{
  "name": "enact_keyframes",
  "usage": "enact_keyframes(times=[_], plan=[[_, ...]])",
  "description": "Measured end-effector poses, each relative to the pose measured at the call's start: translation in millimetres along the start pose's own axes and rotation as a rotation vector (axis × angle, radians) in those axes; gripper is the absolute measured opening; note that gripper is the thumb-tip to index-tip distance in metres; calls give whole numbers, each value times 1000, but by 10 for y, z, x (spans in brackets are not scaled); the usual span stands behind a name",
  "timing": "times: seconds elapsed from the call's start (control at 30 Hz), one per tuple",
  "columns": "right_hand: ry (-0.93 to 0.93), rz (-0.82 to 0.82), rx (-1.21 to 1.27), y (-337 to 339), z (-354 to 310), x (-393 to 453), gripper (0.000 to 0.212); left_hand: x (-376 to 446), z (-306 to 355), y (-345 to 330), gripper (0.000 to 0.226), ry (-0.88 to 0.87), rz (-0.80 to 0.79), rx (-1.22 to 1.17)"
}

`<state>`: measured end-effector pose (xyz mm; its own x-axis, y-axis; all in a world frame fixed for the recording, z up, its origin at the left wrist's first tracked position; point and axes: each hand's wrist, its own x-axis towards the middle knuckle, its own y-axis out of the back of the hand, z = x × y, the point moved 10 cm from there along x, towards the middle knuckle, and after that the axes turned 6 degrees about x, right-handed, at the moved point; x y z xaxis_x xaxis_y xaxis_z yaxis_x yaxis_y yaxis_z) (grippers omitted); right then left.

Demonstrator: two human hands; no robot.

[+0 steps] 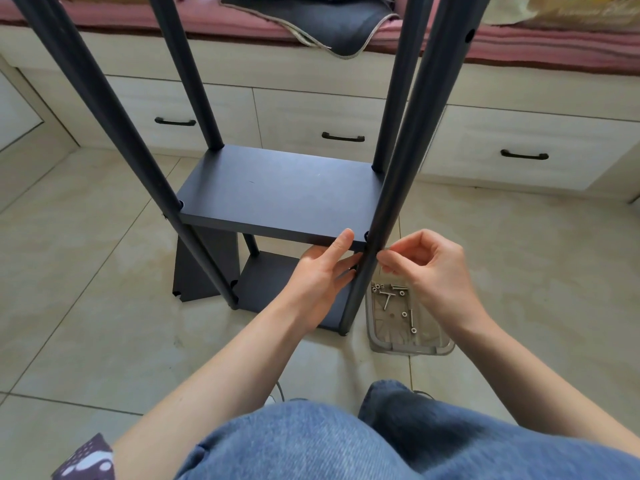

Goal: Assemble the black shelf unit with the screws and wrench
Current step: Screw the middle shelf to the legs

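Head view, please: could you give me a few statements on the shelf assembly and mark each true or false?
1. The left hand grips the front edge of the upper shelf board. True.
2. The clear tray of screws sits on the upper shelf board. False: it sits on the floor tiles.
3. The right hand pinches at the front right pole. True.
4. A loose panel lies on the bed. False: it leans by the unit.

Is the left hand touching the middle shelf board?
Touching. Head view: the left hand has its thumb on the middle shelf board's front edge, fingers underneath beside the near-right pole.
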<state>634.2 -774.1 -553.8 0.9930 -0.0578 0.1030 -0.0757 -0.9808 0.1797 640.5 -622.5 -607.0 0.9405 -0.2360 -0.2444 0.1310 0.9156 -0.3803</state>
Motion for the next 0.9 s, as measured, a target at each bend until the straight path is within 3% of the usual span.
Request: enact_keyframes(times=[0.3, 0.53, 0.9], plan=[[94, 40, -222, 4, -136, 19, 17, -8, -3, -10, 53, 5, -6, 22], [82, 62, -261, 27, -173, -5, 23, 1, -19, 8, 50, 9, 10, 19], [137, 48, -313, -1, -254, -93, 12, -1, -15, -6, 50, 13, 12, 2]])
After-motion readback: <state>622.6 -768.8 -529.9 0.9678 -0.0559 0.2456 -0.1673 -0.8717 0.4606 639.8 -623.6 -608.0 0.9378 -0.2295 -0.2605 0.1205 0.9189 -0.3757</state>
